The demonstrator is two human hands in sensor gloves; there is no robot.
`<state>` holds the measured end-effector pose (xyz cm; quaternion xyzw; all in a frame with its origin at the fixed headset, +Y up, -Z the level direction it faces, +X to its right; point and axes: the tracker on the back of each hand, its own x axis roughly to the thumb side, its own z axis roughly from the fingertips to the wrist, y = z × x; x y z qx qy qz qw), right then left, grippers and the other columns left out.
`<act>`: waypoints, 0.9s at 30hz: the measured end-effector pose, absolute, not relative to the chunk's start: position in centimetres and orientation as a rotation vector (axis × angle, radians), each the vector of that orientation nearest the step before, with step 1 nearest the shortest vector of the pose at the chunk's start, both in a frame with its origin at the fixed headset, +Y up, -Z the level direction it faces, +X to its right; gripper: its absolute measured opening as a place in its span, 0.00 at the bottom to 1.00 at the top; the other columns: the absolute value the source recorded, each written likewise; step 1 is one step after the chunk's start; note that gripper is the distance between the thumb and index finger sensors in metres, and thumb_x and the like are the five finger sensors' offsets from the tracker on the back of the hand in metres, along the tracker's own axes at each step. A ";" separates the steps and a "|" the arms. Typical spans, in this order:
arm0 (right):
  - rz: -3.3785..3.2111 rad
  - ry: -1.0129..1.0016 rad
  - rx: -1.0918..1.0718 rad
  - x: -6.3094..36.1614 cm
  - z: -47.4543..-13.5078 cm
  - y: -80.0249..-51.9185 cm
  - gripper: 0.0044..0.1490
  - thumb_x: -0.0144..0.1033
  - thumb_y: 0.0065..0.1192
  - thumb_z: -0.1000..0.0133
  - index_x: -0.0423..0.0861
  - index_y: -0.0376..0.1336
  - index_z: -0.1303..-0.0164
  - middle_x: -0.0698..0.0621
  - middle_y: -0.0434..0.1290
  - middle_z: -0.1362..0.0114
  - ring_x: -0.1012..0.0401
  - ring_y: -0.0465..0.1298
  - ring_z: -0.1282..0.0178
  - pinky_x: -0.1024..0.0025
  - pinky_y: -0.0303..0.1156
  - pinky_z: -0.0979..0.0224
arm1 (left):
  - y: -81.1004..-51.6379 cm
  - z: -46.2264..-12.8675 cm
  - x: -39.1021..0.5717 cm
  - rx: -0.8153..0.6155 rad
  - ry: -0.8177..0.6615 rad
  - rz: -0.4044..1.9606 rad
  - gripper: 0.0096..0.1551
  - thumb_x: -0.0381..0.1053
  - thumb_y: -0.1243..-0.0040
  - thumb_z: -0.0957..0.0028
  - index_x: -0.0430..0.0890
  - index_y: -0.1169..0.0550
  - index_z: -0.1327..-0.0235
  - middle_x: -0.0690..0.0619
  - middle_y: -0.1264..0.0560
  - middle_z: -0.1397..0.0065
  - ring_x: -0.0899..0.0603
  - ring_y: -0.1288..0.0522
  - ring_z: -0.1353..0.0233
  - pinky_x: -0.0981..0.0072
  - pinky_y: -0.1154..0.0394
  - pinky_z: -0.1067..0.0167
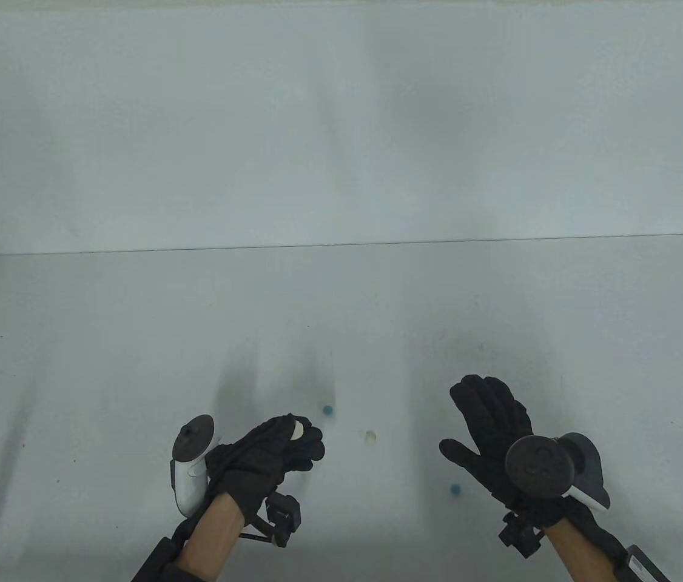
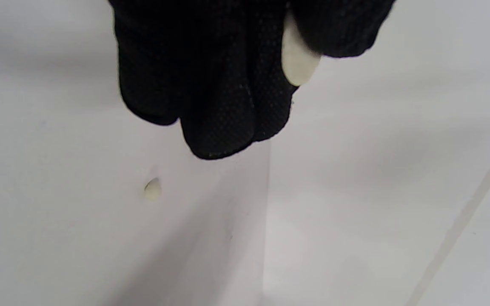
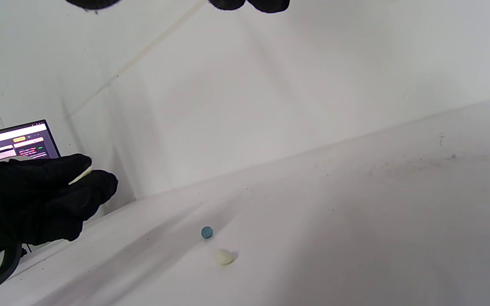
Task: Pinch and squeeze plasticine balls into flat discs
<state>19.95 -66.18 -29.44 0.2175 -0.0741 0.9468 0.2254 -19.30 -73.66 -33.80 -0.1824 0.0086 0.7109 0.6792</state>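
1. Between the thumb and fingers of the left hand (image 1: 269,451) sits a white piece of clay (image 1: 297,430). The hand pinches it tight, and it already looks flat and thin, like a small disc, in the left wrist view (image 2: 297,59).
2. Clay like this is soft and light. I think it squashes easily and may stick a bit to the glove. The best place to hold it is on its two flat faces, with the thumb on one side and a finger on the other. It could tear at the thin edge if squeezed too hard.
3. On the table lies a white ball (image 1: 370,436), still round, between the two hands.
4. A blue ball (image 1: 328,410) rests just past the left hand, near the white ball.
5. Another blue ball (image 1: 455,489) lies close beside the right hand (image 1: 490,436).
6. That right hand holds nothing. Its fingers are spread wide open above the table.
7. Three balls still need squashing, so I think the job is at an early stage.
8. The table (image 1: 105,364) is white and smooth, with a few small dark specks.
9. Behind it stands a plain white wall (image 1: 341,121). A screen (image 3: 15,142) glows off to the side in the right wrist view.
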 end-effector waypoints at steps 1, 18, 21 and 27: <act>2.613 -0.204 0.600 19.9 -29.4 -66.2 0.52 0.67 0.39 0.38 0.44 0.42 0.13 0.41 0.45 0.09 0.34 0.47 0.12 0.28 0.51 0.23 | -73.5 -33.8 -19.4 -0.399 0.015 1.583 0.26 0.50 0.47 0.41 0.35 0.23 0.38 0.45 0.16 0.42 0.45 0.11 0.45 0.58 0.17 0.42; 2.611 -0.208 0.601 19.7 -29.4 -66.1 0.52 0.67 0.39 0.38 0.44 0.42 0.13 0.41 0.45 0.09 0.34 0.47 0.13 0.28 0.51 0.23 | -73.3 -34.0 -19.6 -0.405 -0.081 1.650 0.27 0.48 0.49 0.39 0.40 0.30 0.29 0.39 0.27 0.28 0.33 0.22 0.31 0.46 0.26 0.33; 2.607 -0.214 0.603 19.5 -29.4 -66.1 0.52 0.67 0.39 0.38 0.44 0.42 0.13 0.41 0.45 0.09 0.34 0.47 0.12 0.28 0.51 0.23 | -73.3 -34.1 -19.7 -0.410 -0.092 1.628 0.26 0.50 0.46 0.40 0.41 0.25 0.32 0.35 0.31 0.25 0.31 0.24 0.31 0.43 0.28 0.33; 2.604 -0.221 0.610 19.4 -29.3 -66.0 0.52 0.67 0.39 0.38 0.44 0.42 0.13 0.41 0.45 0.09 0.34 0.47 0.12 0.28 0.51 0.23 | -73.3 -34.0 -19.8 -0.416 -0.031 1.479 0.25 0.46 0.42 0.43 0.39 0.20 0.36 0.41 0.25 0.35 0.36 0.19 0.39 0.44 0.24 0.38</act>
